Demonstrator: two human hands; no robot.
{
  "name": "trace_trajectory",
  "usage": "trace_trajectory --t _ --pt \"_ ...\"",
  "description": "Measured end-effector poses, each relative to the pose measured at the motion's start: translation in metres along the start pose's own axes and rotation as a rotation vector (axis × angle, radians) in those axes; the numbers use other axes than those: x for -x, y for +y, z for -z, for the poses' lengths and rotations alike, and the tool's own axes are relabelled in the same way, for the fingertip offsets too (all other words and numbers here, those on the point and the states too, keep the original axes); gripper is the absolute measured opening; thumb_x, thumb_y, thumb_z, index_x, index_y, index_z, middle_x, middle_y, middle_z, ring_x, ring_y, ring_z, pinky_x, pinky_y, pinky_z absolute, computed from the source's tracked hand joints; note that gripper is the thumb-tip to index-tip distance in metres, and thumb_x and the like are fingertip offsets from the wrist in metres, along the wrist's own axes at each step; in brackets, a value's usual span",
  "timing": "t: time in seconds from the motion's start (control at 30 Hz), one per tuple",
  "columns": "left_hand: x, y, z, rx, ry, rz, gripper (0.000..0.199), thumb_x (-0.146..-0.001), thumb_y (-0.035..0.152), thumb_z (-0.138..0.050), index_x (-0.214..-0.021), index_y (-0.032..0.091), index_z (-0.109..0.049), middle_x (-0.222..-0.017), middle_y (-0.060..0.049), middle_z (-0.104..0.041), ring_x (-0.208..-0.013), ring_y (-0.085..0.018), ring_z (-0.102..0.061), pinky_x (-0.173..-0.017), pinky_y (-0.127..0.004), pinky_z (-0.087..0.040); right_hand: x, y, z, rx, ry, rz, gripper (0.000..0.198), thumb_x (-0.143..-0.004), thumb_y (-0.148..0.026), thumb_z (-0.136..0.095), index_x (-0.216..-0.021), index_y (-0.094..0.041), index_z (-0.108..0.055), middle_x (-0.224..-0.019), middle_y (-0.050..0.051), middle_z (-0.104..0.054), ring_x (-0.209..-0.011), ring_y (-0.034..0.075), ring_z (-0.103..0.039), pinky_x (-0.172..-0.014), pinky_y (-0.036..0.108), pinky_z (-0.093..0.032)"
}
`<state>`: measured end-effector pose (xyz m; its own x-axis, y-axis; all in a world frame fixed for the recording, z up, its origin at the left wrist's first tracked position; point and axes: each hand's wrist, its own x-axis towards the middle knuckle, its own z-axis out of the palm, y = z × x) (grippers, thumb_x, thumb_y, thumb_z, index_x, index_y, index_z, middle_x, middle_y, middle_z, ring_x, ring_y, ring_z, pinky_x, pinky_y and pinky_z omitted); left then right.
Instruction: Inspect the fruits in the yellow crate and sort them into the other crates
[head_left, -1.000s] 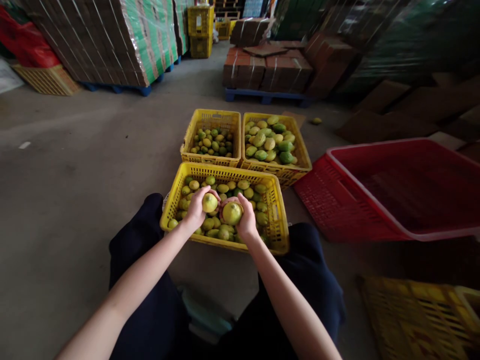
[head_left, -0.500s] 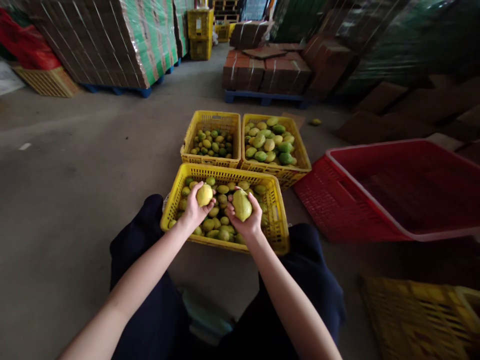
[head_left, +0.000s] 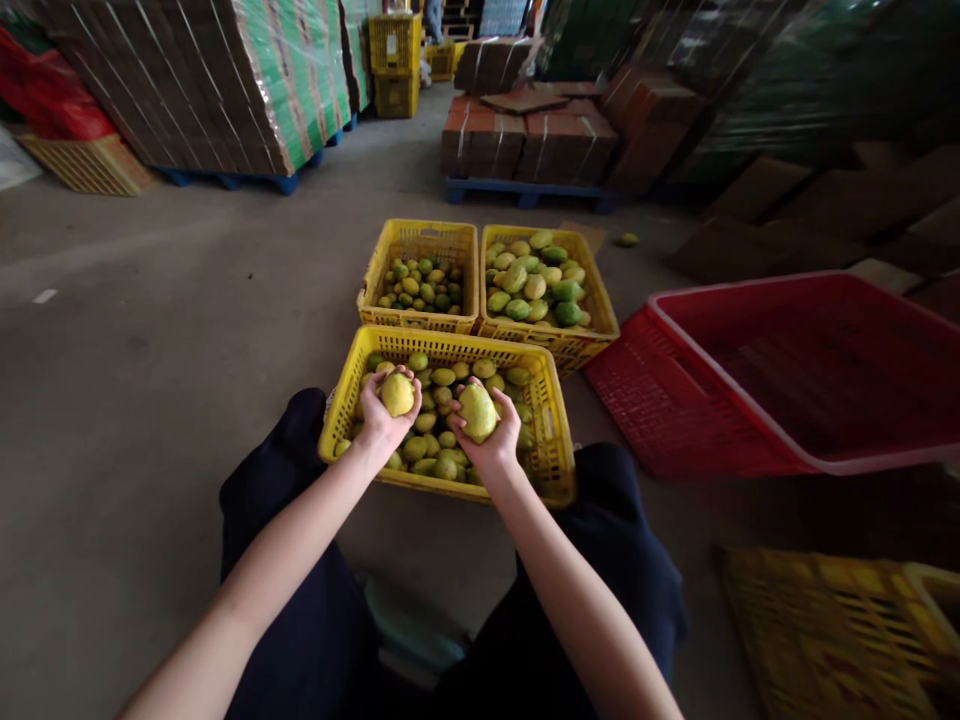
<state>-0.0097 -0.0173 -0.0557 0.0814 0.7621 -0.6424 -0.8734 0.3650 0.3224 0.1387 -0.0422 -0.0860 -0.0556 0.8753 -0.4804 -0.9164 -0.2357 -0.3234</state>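
My left hand (head_left: 379, 418) cups a round yellow lemon (head_left: 397, 394), palm up with the fingers curled round it. A larger, longer yellow-green lemon (head_left: 478, 413) rests in my right hand (head_left: 501, 440), its fingers wrapped about the sides. Both hands are over the near yellow crate (head_left: 559, 440), which stands between my knees. Inside that crate lie several green and yellow lemons (head_left: 426, 422), partly covered by my hands.
Beyond the near crate stand a yellow crate of small lemons (head_left: 365, 297) and another of larger ones (head_left: 600, 290). A red crate (head_left: 652, 400) tilts at the right, above a yellow crate (head_left: 825, 620). One lemon (head_left: 628, 240) lies on the floor. Carton stacks sit on blue pallets (head_left: 525, 192) behind.
My left hand has turned, rolling its lemon slightly to the left and showing more fingertips behind it. My right hand still holds its lemon, nearly unmoved. The view has shifted slightly.
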Motion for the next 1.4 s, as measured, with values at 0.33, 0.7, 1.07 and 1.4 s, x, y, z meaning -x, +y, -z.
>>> trace_trajectory --t 0.33,0.7,1.07,1.4 --pt "-0.005 -0.004 0.006 -0.010 -0.029 -0.113 0.018 -0.084 0.025 -0.048 -0.076 0.018 -0.062 -0.066 -0.001 -0.064 -0.056 -0.011 -0.063 -0.048 -0.018 -0.048 0.002 0.001 0.000 0.083 -0.009 0.030 0.021 -0.077 -0.031 -0.053 -0.093 -0.022 -0.063 -0.074 0.003 -0.069 -0.055 0.016 -0.057 -0.037 0.021 -0.039" --pt "-0.012 0.001 0.002 -0.218 -0.140 -0.069 0.027 -0.088 0.029 -0.045 -0.077 0.016 -0.066 -0.067 -0.005 -0.066 -0.055 -0.014 -0.064 -0.048 -0.021 -0.050 0.000 -0.007 -0.004 0.022 0.038 0.043 0.025 -0.076 -0.027 -0.053 -0.099 -0.022 -0.063 -0.075 0.003 -0.069 -0.057 0.016 -0.059 -0.038 0.021 -0.041" --pt "0.008 -0.058 0.064 -0.742 -0.155 0.401 0.020 -0.088 0.036 -0.059 -0.071 0.026 -0.059 -0.050 0.005 -0.041 -0.034 -0.022 -0.059 -0.024 -0.024 -0.035 0.015 -0.054 -0.002 -0.150 0.116 0.202 0.031 -0.072 -0.022 -0.052 -0.101 -0.025 -0.064 -0.077 0.001 -0.071 -0.060 0.016 -0.063 -0.043 0.022 -0.047" --pt "-0.023 0.030 -0.005 -0.738 -0.118 -0.007 0.016 -0.096 0.029 -0.054 -0.104 0.020 -0.064 -0.095 -0.006 -0.068 -0.067 -0.016 -0.072 -0.064 -0.028 -0.062 0.014 -0.054 0.015 -0.033 0.106 0.205 0.023 -0.071 -0.023 -0.053 -0.093 -0.024 -0.061 -0.074 0.000 -0.072 -0.059 0.015 -0.065 -0.044 0.021 -0.049"
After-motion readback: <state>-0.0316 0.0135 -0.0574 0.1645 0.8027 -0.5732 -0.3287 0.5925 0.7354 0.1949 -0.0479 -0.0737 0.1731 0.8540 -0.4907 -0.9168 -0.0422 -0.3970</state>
